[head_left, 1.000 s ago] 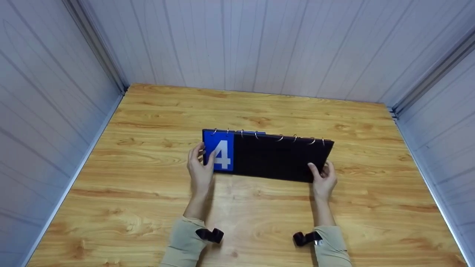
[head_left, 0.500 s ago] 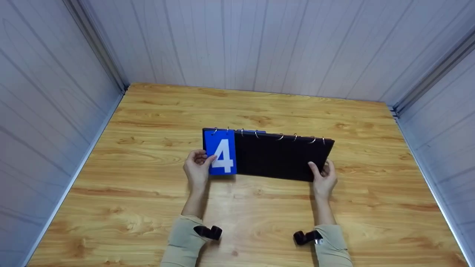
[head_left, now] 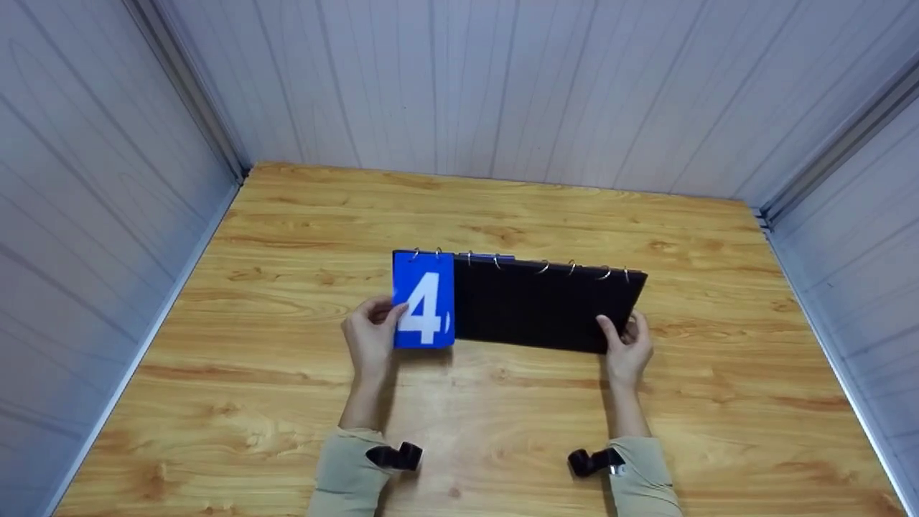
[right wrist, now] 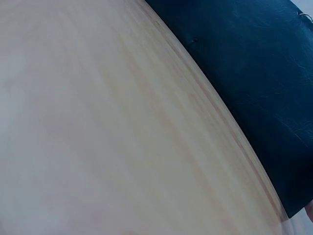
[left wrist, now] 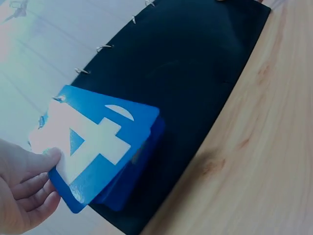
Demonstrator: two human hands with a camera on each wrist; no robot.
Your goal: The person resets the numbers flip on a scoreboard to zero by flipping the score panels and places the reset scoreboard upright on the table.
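A black flip scoreboard (head_left: 528,301) stands tilted on the table, with metal rings along its top edge. Blue number cards hang from the rings at its left end, and the front card (head_left: 446,287) bears a white 4. My left hand (head_left: 370,341) pinches that card's left edge between thumb and fingers. In the left wrist view the number card (left wrist: 115,154) is lifted off the board, with more blue cards (left wrist: 122,188) behind it. My right hand (head_left: 627,352) grips the board's lower right corner, thumb on the front; the right wrist view shows mostly board and table.
The wood-grain table (head_left: 495,424) is enclosed by pale panelled walls (head_left: 467,86) at the back and both sides. A bit of blue (head_left: 495,256) shows above the board's top edge. Black straps with small devices (head_left: 395,456) sit on both sleeves.
My left hand has slid down and left from the board's edge to the number card, pulling its lower edge forward off the board. The right hand has kept its place.
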